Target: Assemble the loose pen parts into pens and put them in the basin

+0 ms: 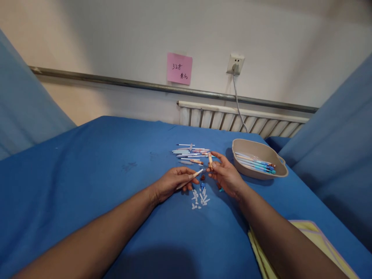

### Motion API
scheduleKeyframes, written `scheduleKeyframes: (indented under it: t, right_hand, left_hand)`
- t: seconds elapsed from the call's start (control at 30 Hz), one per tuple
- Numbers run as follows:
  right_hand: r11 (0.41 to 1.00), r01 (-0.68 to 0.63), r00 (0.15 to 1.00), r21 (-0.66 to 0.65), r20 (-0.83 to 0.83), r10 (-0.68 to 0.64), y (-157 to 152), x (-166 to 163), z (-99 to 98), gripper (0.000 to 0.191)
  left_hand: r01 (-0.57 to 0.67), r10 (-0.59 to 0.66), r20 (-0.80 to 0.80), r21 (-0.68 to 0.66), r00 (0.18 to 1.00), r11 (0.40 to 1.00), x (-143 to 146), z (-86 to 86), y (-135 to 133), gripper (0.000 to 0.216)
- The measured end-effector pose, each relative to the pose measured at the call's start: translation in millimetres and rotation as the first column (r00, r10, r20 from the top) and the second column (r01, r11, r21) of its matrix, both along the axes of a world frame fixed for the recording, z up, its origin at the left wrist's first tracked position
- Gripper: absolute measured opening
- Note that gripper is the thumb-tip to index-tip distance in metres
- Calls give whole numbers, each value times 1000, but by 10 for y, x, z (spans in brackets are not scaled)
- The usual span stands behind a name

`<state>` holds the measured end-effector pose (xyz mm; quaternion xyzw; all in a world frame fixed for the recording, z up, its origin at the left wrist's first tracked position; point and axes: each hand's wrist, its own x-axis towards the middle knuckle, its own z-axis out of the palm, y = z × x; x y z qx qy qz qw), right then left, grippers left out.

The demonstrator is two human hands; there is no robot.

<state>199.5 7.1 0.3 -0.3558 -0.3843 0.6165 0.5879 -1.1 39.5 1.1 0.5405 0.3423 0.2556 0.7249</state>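
Note:
My left hand [178, 179] is closed around a pale pen barrel [197, 173], whose whitish end points up and right. Between the fingertips of my right hand [225, 174] is an orange-and-white pen barrel piece [210, 160], held nearly upright and apart from the other part. Behind the hands lie several pen parts [187, 152], among them thin refills and grey-blue barrels. Below the hands is a loose pile of small white plastic pieces [202, 197]. Small blue caps [202, 186] and a brown piece [202, 177] lie just above that pile.
A beige basket [258, 145] holding several pens [255, 162] stands at the right. A yellow cloth [308, 228] lies under my right forearm. The blue cloth [87, 186] covers the table. Behind it are a radiator [215, 118], a metal rail [122, 82] and a plugged-in cord [236, 95].

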Motion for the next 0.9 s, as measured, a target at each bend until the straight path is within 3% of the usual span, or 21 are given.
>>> scheduleKeyframes:
  t: [0.13, 0.27, 0.4, 0.67, 0.9]
  right_hand:
    - [999, -21, 998, 28, 62, 19, 9, 4, -32, 53]
    - [997, -40, 979, 69, 204, 25, 24, 11, -86, 34]
    - [991, 14, 924, 134, 377, -64, 37, 16, -111, 24]
    - [977, 31, 783, 211, 603, -155, 27, 9, -71, 25]
    - [969, -109, 753, 223, 654, -66, 21, -19, -172, 20]
  left_hand:
    - [-32, 32, 5, 12, 999, 999, 13, 5, -21, 28]
    - [-117, 115, 36, 49, 993, 992, -22, -5, 18, 26]
    - [-138, 136, 26, 70, 990, 988, -51, -18, 53, 28]
    - [-63, 70, -43, 148, 997, 987, -44, -45, 51, 31]
    - [27, 1, -122, 224, 993, 974, -40, -58, 25, 29]
